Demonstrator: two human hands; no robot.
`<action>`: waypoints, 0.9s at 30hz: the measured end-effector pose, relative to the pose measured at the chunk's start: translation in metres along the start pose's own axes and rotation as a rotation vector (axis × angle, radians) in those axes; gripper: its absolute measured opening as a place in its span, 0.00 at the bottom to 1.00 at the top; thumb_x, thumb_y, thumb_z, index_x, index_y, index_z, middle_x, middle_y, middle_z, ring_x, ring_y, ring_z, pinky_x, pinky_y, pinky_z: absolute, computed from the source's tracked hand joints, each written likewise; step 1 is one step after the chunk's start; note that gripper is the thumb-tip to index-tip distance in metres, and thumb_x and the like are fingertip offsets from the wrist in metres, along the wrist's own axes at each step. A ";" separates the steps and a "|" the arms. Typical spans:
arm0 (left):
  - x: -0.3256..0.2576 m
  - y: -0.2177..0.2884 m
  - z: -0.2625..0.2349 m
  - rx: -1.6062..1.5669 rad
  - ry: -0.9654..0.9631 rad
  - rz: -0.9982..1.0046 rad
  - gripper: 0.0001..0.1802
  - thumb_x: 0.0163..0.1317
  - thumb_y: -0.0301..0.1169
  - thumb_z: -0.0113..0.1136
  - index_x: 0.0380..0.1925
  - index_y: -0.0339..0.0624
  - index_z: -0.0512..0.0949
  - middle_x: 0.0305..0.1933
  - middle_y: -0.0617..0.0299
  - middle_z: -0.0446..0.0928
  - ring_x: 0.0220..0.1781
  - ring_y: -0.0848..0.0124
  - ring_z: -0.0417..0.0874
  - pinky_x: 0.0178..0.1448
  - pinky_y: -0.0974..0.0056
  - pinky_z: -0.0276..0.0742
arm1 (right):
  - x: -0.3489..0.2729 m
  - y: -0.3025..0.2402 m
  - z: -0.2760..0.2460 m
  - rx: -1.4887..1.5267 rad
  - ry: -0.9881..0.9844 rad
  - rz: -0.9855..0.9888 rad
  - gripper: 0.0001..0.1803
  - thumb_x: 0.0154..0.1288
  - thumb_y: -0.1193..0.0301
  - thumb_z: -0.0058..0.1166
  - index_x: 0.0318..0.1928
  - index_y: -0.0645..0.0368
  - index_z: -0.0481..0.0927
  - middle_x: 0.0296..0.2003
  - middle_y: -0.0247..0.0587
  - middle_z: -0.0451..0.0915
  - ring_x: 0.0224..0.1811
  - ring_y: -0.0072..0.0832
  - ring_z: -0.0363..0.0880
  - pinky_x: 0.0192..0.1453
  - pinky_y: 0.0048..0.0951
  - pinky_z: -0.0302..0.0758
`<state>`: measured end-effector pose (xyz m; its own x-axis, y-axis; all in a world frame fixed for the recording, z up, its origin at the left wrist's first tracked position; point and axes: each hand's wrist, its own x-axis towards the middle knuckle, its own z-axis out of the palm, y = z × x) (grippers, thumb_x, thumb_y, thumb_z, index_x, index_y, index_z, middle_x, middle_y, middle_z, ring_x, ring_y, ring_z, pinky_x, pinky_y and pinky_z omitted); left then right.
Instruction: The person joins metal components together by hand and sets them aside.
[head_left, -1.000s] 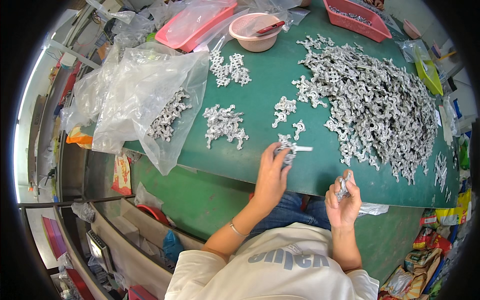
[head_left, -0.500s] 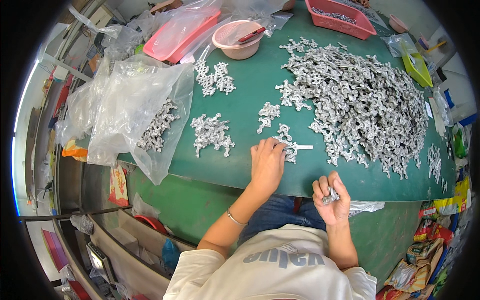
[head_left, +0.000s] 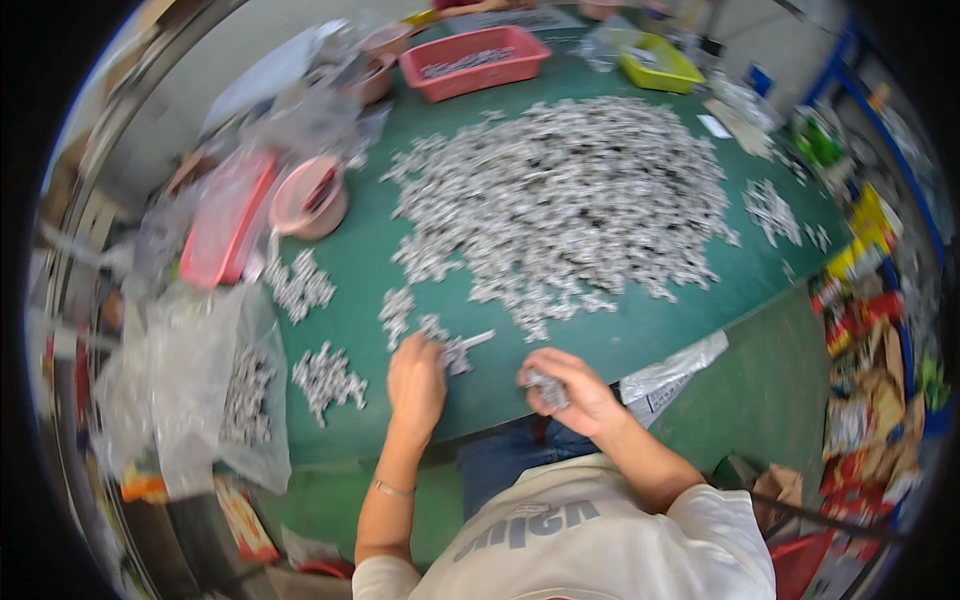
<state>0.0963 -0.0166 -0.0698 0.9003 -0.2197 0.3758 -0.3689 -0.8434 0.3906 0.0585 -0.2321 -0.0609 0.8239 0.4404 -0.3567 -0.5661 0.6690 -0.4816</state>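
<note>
My left hand [head_left: 416,385] has its fingers curled down at a small cluster of silver metal castings [head_left: 458,356]; its fingertips touch the cluster, and what is between them is hidden. A pale flat strip [head_left: 478,340] sticks out of that cluster to the right. Closer to the table's front edge, my right hand [head_left: 580,392] is closed round a clump of silver metal castings [head_left: 547,388], held above the table. Just beyond my left hand lies another small group of castings [head_left: 397,312]. The picture is somewhat blurred.
A large heap of castings [head_left: 580,200] covers the middle of the green table [head_left: 640,335]. Smaller piles [head_left: 328,382] lie left, beside a clear plastic bag [head_left: 185,400] with castings. A pink bowl [head_left: 312,205], a pink tray [head_left: 475,70] and a yellow-green tray [head_left: 660,65] stand farther back.
The whole view has swung to the right, so the heap now sits nearer the middle. My right hand has turned, showing more of the castings in it. My left hand stays at the small cluster.
</note>
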 end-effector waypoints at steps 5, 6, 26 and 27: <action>0.005 0.008 0.002 -0.126 0.041 -0.024 0.04 0.46 0.16 0.53 0.24 0.33 0.70 0.28 0.52 0.72 0.32 0.53 0.73 0.37 0.58 0.69 | -0.006 -0.008 -0.007 -0.166 -0.001 -0.065 0.12 0.60 0.68 0.50 0.43 0.60 0.72 0.31 0.40 0.76 0.20 0.21 0.73 0.17 0.15 0.63; 0.007 0.012 0.003 -0.139 0.033 0.003 0.04 0.46 0.16 0.53 0.24 0.33 0.70 0.28 0.52 0.72 0.32 0.53 0.73 0.37 0.58 0.69 | -0.008 -0.010 -0.009 -0.223 -0.009 -0.073 0.13 0.59 0.68 0.51 0.44 0.60 0.71 0.31 0.39 0.76 0.19 0.20 0.73 0.16 0.15 0.61; 0.027 0.129 0.005 -0.873 -0.131 -0.177 0.20 0.46 0.14 0.56 0.42 0.33 0.70 0.43 0.55 0.71 0.44 0.68 0.74 0.47 0.67 0.74 | -0.064 -0.116 -0.080 -0.397 0.462 -0.691 0.08 0.55 0.71 0.50 0.34 0.64 0.76 0.26 0.41 0.79 0.15 0.20 0.71 0.13 0.16 0.60; 0.025 0.124 0.005 -0.781 -0.121 -0.142 0.19 0.46 0.15 0.57 0.42 0.34 0.71 0.43 0.55 0.72 0.43 0.67 0.75 0.46 0.67 0.74 | -0.067 -0.141 -0.092 -0.306 0.558 -0.765 0.08 0.56 0.72 0.48 0.35 0.62 0.75 0.26 0.39 0.78 0.15 0.20 0.70 0.12 0.16 0.60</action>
<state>0.0741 -0.1295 -0.0166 0.9530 -0.2257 0.2022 -0.2639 -0.2900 0.9199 0.0806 -0.4109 -0.0428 0.8837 -0.4427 -0.1517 0.0653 0.4377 -0.8968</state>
